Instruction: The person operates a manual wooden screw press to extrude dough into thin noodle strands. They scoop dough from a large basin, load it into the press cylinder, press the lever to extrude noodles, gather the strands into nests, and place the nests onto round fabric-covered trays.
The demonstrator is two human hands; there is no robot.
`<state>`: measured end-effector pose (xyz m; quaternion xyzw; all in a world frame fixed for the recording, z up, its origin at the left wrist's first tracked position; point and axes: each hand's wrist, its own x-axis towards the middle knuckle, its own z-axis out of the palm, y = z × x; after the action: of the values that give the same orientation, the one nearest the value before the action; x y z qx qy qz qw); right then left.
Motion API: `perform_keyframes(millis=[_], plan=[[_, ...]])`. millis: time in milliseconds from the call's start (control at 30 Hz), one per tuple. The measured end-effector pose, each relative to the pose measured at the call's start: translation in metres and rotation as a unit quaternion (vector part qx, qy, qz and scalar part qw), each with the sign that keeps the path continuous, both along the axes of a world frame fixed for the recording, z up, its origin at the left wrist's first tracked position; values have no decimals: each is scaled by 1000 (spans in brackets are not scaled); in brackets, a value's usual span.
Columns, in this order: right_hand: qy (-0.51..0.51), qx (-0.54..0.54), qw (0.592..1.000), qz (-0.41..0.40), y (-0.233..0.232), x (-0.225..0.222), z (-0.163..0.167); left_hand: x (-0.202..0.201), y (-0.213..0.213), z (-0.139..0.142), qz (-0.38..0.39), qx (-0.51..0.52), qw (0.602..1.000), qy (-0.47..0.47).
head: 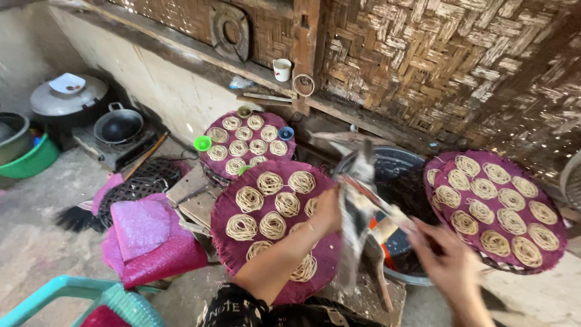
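A metal noodle press (357,200) stands in front of me, blurred, over a dark basin (396,166). My left hand (327,212) is closed on the press body at its left side. My right hand (448,260) grips the long press handle (387,209) that slants down to the right. Under my left arm lies a round purple-covered tray (227,242) bearing several coiled noodle nests (249,198). A similar tray (557,242) of nests leans at the right, and another (290,154) sits behind the middle one.
A woven bamboo wall (436,60) with a ledge holding a white cup (282,69) runs behind. At left are a lidded pot (66,100), a black wok (118,126), a green basin (33,160), pink mesh cloths (148,236) and a teal stool (91,297).
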<state>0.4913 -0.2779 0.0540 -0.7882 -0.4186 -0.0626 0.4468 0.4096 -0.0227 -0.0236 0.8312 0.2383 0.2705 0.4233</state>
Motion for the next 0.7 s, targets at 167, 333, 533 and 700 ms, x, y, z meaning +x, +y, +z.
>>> perform_keyframes(millis=[167,333,533,700], plan=[[-115,-57,983,-128,-21,21,17,-8,20,-1,-67,-2,995,-72],[-306,13,951,-55,1,8,8,2,11,-14,-68,0,995,-70],[-105,18,992,63,-15,2,3,-10,31,-16,-63,-133,985,-88],[-117,-29,989,-85,-10,22,-1,-21,24,-7,-121,14,989,-83]])
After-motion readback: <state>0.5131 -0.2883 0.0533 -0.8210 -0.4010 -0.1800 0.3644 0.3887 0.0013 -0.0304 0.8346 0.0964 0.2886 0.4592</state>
